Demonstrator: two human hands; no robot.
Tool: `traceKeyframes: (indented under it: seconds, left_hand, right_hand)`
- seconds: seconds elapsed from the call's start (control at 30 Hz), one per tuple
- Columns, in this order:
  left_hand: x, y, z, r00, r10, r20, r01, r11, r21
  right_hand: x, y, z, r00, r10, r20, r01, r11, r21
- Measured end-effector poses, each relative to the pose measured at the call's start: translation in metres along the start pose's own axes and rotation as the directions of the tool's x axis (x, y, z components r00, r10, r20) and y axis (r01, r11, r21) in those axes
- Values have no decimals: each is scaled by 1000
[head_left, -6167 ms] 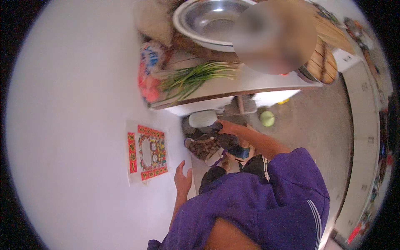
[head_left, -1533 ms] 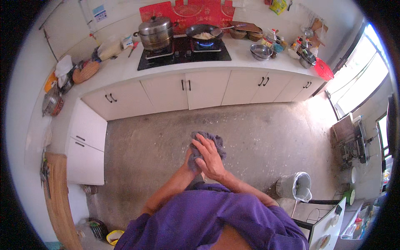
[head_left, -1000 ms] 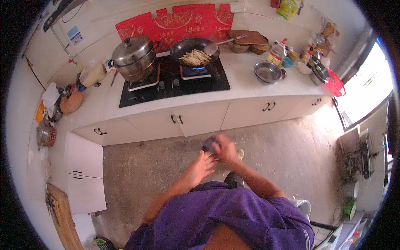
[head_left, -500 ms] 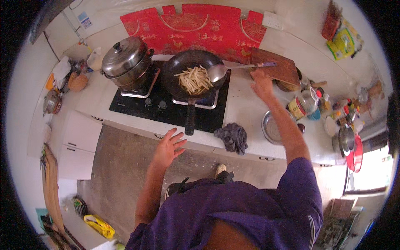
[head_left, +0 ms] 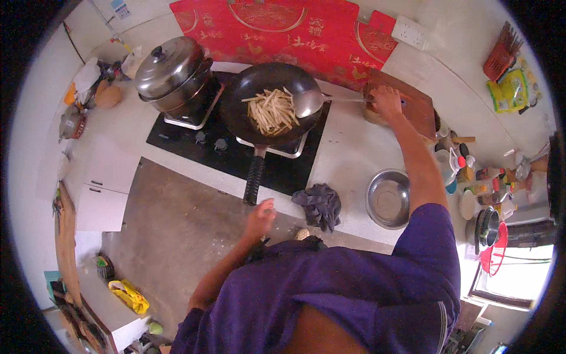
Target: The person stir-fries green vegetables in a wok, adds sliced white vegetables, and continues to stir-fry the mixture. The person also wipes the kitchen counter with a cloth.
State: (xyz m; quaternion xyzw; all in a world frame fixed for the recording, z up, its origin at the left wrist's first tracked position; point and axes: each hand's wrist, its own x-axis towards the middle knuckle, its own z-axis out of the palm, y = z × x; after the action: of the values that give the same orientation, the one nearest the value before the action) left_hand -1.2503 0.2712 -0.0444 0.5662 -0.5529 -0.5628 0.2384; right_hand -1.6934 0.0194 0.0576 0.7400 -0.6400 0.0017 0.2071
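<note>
Since the steel spatula reaches over the rim of the wok, blade by the pale strips, its handle pokes out sideways; head view has the right hand with fingers wrapped round that end, probably dodging heat. Left hand is blurry, fingers loosely half-spread, apparently empty, near the wok handle pointing bodyward.

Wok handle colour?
Black, with a ribbed grip. The wok handle shows best in the head view, beside the left hand.
</note>
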Motion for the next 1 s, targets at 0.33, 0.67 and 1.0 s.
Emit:
traceKeyframes:
  seconds: [0.33,0.67,1.0]
  left_hand:
    - [56,14,89,802,328,499,-597,438,672]
    - [48,-15,63,893,316,320,-413,859,303]
    - [-12,40,-85,914,12,406,343,511,-788]
  right_hand:
    - [-2,-5,-54,992,-128,-12,128,982,139]
    - [18,-68,-180,962,-269,43,250,934,255]
    - [41,-100,-92,550,-155,821,-639,554,533]
